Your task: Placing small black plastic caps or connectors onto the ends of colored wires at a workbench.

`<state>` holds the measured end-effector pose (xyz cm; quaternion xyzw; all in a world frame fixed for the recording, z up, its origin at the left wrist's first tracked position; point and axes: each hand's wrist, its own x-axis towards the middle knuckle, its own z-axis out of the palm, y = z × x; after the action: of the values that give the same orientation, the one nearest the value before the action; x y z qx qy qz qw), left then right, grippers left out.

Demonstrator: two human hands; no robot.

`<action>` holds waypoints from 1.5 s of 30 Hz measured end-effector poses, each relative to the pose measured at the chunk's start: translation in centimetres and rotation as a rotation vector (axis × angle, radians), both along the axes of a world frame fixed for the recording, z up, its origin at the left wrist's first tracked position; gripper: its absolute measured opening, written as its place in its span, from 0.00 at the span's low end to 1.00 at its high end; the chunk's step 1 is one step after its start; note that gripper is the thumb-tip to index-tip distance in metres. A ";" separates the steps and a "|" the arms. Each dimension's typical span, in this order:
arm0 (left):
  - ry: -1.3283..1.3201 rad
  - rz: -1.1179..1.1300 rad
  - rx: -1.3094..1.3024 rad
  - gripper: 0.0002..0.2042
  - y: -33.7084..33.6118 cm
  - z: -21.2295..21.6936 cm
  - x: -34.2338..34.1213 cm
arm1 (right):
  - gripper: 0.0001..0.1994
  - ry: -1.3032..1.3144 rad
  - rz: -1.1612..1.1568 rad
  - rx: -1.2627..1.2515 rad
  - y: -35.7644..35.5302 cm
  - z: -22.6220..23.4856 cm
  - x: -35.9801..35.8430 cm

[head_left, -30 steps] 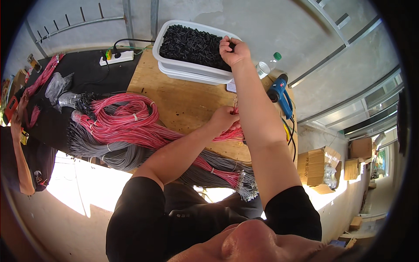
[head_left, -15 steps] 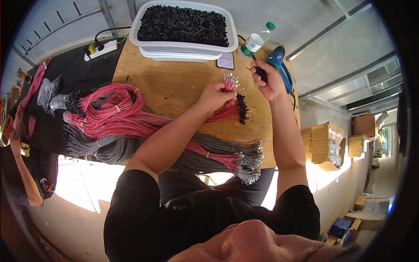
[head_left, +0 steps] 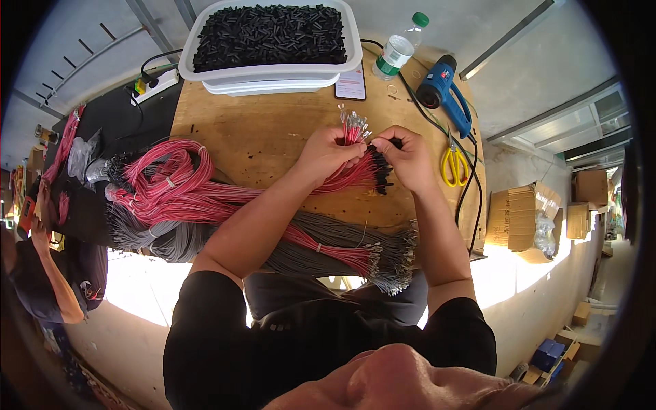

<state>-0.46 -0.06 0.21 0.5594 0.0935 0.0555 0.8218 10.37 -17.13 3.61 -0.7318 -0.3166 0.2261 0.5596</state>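
Two hands sit close together above the tan wooden table: the left hand closes around a bundle of thin red wires, its long axis pointing far; just right of it, the right hand, tightly curled, pinches short black plastic-looking tubes.

Red wires — bunched upright, silvery tips splayed; black tubes — clustered on lower wires' ends.

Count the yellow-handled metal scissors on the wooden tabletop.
1. The yellow scissors lie right of the bare right hand, close to the blue heat gun. Any under the red wire bundles would be hidden.
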 end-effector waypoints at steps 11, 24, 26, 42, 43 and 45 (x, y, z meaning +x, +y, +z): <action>-0.018 -0.010 0.026 0.05 0.0 -0.1 0.2 | 0.10 0.708 0.044 0.253 0.1 -0.6 1.2; 0.042 -0.031 0.039 0.05 0.0 0.5 0.1 | 0.14 0.353 -0.073 0.087 4.2 -1.2 6.8; 0.037 -0.028 0.080 0.05 0.0 0.6 0.2 | 0.16 -0.173 -0.041 -0.052 5.8 -3.2 8.9; 0.052 -0.003 0.132 0.04 0.2 -0.7 0.1 | 0.20 -0.693 -0.199 -0.450 11.6 -3.9 12.8; 0.042 0.008 0.151 0.06 0.1 -0.9 0.2 | 0.21 -0.762 -0.183 -0.496 11.7 -4.2 12.9; 0.033 0.017 0.169 0.07 0.1 -0.9 0.3 | 0.21 -0.829 -0.169 -0.544 12.0 -4.3 13.3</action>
<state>-0.18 0.06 -0.65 0.6266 0.1067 0.0610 0.7696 23.70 -5.10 -0.73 -0.9024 -0.3816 -0.0554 0.1921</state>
